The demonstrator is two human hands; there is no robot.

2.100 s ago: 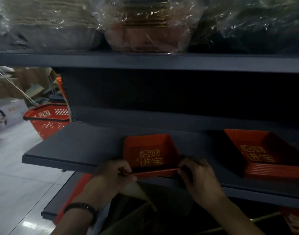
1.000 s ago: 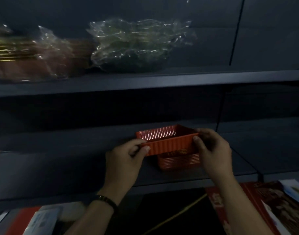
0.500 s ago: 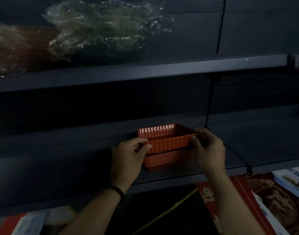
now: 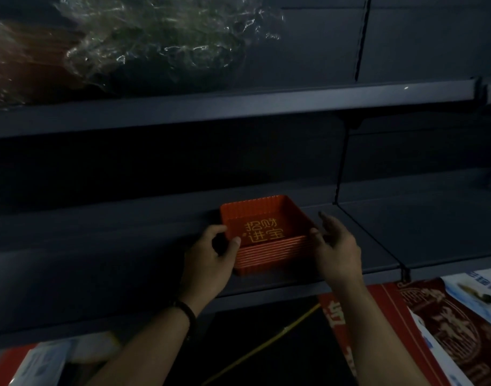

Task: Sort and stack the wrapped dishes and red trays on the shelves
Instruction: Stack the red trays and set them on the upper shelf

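A red tray stack [image 4: 269, 254] sits on middle shelf [image 4: 122, 246], wrapped dishes [image 4: 155, 43] on upper shelf [image 4: 238, 107].

gold characters 招财进宝 stand on the inside floor of the top red tray [image 4: 262, 215]; the print on the red packaging [image 4: 433, 324] at lower right is too dim to read.

A pile of red trays [image 4: 269, 253] sits flat near the front of the middle shelf [image 4: 99, 246]. They fit one inside another. The top one is square, with wavy sides and gold writing inside. Up on the higher shelf [image 4: 211, 110] lie a greenish bundle [image 4: 160, 43] and a brownish bundle [image 4: 21, 62] of dishes, both in shiny clear wrap.
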